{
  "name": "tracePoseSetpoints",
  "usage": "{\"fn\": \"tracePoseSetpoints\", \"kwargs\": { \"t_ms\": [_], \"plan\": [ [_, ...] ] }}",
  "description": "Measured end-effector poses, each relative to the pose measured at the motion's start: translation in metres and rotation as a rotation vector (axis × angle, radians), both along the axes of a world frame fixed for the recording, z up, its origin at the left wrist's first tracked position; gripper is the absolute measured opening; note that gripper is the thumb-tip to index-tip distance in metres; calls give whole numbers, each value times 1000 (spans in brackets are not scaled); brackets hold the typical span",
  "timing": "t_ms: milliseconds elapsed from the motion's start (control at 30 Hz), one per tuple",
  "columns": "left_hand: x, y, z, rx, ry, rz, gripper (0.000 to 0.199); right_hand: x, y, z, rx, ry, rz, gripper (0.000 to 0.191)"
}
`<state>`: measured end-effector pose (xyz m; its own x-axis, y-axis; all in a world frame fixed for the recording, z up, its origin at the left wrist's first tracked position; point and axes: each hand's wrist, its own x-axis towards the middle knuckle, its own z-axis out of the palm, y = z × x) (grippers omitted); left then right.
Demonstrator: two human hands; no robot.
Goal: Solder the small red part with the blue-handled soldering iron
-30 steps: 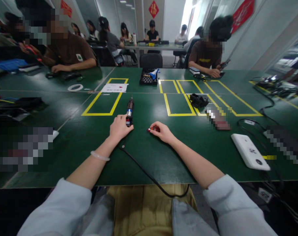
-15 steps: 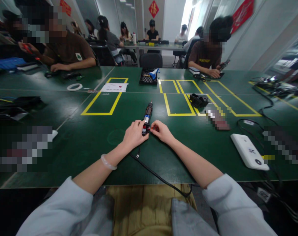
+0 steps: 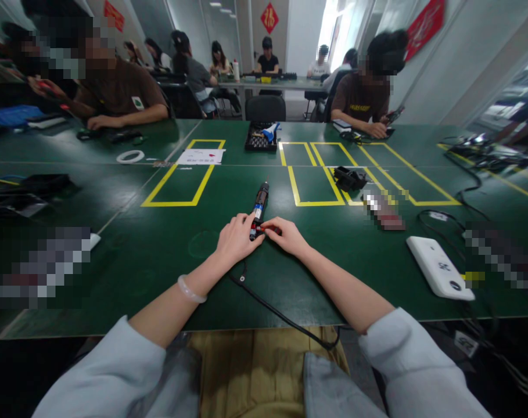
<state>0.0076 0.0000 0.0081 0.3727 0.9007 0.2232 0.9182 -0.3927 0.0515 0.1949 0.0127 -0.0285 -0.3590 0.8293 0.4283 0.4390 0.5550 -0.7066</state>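
Green bench (image 3: 355,255), yellow tape (image 3: 170,204)
Your left hand (image 3: 236,239) grips a dark tool (image 3: 261,201); your right hand (image 3: 290,237) pinches a red part (image 3: 275,230) against it.

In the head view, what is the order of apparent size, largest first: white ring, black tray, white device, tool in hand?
1. White device
2. Black tray and tool: unsure, the left hand hides part of the tool
3. White ring

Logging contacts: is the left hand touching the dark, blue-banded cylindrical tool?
Touching: the head view shows the left hand with its fingers on the dark cylindrical tool.
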Motion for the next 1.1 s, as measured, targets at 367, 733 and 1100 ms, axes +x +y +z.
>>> {"fn": "tracePoseSetpoints", "kwargs": {
  "t_ms": [367,733,1100],
  "plan": [
    [-13,15,-2,-7,37,-9,62,-4,-4,3,-96,73,99,26],
    [-81,51,1,-65,60,191,66,0,0,0,-112,65,71,24],
    [-203,80,3,-142,-5,627,74,-1,-1,-1,-110,32,54,18]
  ]
}}
